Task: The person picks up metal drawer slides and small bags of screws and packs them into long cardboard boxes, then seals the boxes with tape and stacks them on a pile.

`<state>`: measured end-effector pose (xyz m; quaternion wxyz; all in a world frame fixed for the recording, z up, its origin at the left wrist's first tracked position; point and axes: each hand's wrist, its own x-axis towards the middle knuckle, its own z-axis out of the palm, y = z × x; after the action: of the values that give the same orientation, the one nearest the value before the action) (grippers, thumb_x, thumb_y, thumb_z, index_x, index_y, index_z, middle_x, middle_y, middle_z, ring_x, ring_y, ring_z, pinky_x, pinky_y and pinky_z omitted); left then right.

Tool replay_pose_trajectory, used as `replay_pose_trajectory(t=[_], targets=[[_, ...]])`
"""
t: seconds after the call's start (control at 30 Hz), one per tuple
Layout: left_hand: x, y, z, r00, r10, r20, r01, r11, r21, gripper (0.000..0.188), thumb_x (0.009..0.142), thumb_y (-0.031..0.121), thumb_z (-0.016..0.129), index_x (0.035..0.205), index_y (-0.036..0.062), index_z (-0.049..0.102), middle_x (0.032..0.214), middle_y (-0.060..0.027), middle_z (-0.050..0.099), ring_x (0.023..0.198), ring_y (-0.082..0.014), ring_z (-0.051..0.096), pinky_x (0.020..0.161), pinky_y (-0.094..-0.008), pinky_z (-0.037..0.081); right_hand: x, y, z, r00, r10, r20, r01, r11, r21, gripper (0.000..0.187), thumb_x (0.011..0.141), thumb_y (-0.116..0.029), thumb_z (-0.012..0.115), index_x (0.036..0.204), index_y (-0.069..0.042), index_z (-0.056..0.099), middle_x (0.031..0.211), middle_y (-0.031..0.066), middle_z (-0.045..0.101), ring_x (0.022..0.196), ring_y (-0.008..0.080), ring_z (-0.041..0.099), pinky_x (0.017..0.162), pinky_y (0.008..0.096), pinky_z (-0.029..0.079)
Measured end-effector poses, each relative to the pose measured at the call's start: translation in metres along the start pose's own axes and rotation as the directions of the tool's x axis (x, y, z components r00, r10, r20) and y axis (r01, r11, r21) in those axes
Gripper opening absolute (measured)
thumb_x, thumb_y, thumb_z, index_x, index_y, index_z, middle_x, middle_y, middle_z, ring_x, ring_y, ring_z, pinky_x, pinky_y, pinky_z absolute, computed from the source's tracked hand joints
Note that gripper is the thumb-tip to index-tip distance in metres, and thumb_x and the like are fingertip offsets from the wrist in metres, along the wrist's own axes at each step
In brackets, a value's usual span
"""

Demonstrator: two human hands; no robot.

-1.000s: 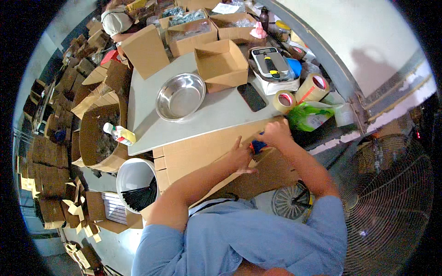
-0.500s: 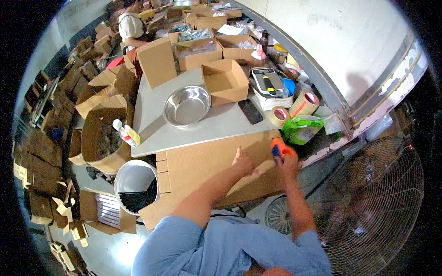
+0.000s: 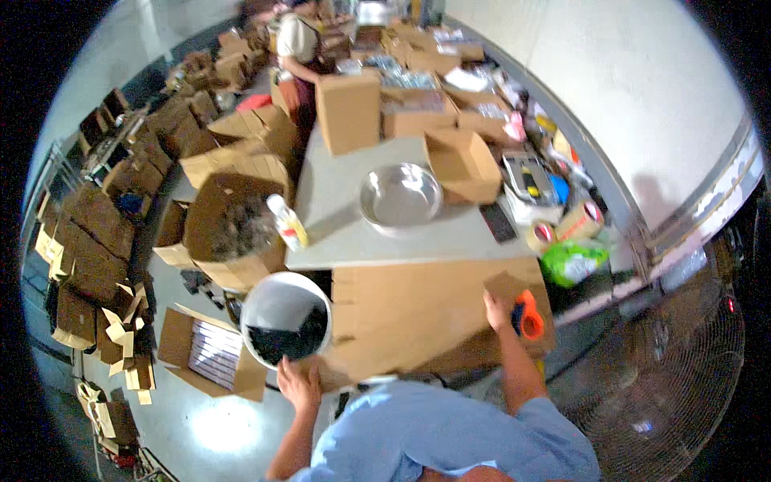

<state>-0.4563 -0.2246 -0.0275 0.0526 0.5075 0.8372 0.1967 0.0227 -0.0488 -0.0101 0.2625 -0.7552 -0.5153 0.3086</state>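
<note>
A flat brown cardboard box [image 3: 418, 301] lies across the near end of the grey table. At its left end, beside a white bucket [image 3: 287, 289], my left hand [image 3: 299, 384] is open with fingers apart; blur hides whether they touch the cardboard. My right hand [image 3: 499, 313] is on the right part of the cardboard, its fingers closed at a fold there. Just right of that hand lies an orange and blue tape dispenser [image 3: 528, 316], apart from the fingers. Dark strips [image 3: 281, 341] stand inside the bucket.
On the table [image 3: 333, 217] are a steel bowl [image 3: 400, 198], an open carton [image 3: 462, 166], a phone [image 3: 498, 223], tape rolls [image 3: 580, 218], a green bag [image 3: 573, 261] and a white bottle [image 3: 287, 222]. A large fan [image 3: 666, 369] stands at right. Another person [image 3: 299, 56] is behind.
My right hand has let go of the tape dispenser, which now lies on the cardboard. My left hand has moved left from the cardboard's middle toward the bucket. The whole view has shifted.
</note>
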Motion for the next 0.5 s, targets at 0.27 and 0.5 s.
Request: replay_pose_trajectory(t=[0.27, 0.5], targets=[[0.012, -0.076, -0.005, 0.558, 0.062, 0.827, 0.814, 0.149, -0.561, 0.063, 0.087, 0.043, 0.056, 0.129, 0.0003, 0.037, 0.113, -0.0131, 0.054, 0.097, -0.025, 0.057, 0.082, -0.0382, 0.047, -0.033, 0.048, 0.002, 0.972, 0.193, -0.134, -0.121, 0.9, 0.419, 0.042, 0.085, -0.03, 0.058, 0.117, -0.002, 0.053, 0.116, 0.0086, 0.056, 0.105, 0.0223, 0.052, 0.09, 0.0358, 0.039], [0.111, -0.058, -0.048, 0.665, 0.382, 0.642, 0.537, 0.352, -0.766, 0.054, 0.085, 0.036, 0.063, 0.124, 0.0048, 0.043, 0.113, -0.0072, 0.053, 0.096, -0.0191, 0.054, 0.08, -0.0346, 0.047, -0.17, 0.088, 0.02, 0.861, 0.508, -0.03, -0.243, 0.463, 0.852, 0.037, 0.085, -0.036, 0.058, 0.108, -0.008, 0.058, 0.103, 0.006, 0.06, 0.094, 0.0202, 0.057, 0.079, 0.0354, 0.046]])
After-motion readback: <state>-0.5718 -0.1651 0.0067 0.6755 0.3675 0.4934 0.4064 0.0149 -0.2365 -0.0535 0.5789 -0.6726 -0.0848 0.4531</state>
